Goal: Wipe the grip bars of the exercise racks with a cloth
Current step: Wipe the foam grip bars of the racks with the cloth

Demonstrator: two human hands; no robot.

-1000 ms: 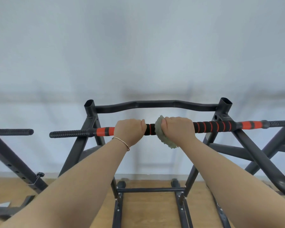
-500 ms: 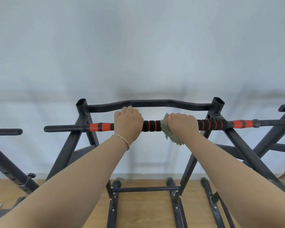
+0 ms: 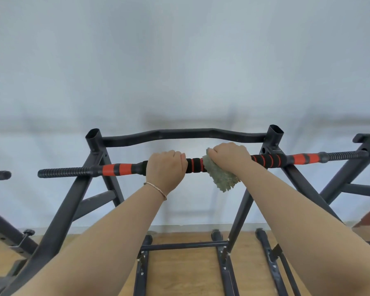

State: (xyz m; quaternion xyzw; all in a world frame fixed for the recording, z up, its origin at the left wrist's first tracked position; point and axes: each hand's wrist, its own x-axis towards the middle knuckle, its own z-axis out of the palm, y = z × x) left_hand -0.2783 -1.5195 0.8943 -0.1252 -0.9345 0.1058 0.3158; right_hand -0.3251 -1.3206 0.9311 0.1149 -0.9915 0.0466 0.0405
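Black steel tubing fills my view: the tall exercise rack (image 3: pixel 68 201) stands on a light wooden floor (image 3: pixel 184 270) against a pale wall (image 3: pixel 179 60). Across its front runs the long horizontal grip bar (image 3: pixel 120 169) with black and orange foam sleeves, just below the curved black top bar (image 3: pixel 179 133). I see the left hand (image 3: pixel 166 168) wrapped bare around the foam, left of centre. The right hand (image 3: pixel 230 155) is clenched over the bar just to its right, a short striped stretch of foam between the two. The shaggy grey-green cloth (image 3: pixel 219 176) sits under that right palm, bunched round the bar, its loose end hanging below the wrist. A thin beaded bracelet (image 3: pixel 156 190) circles the left wrist.
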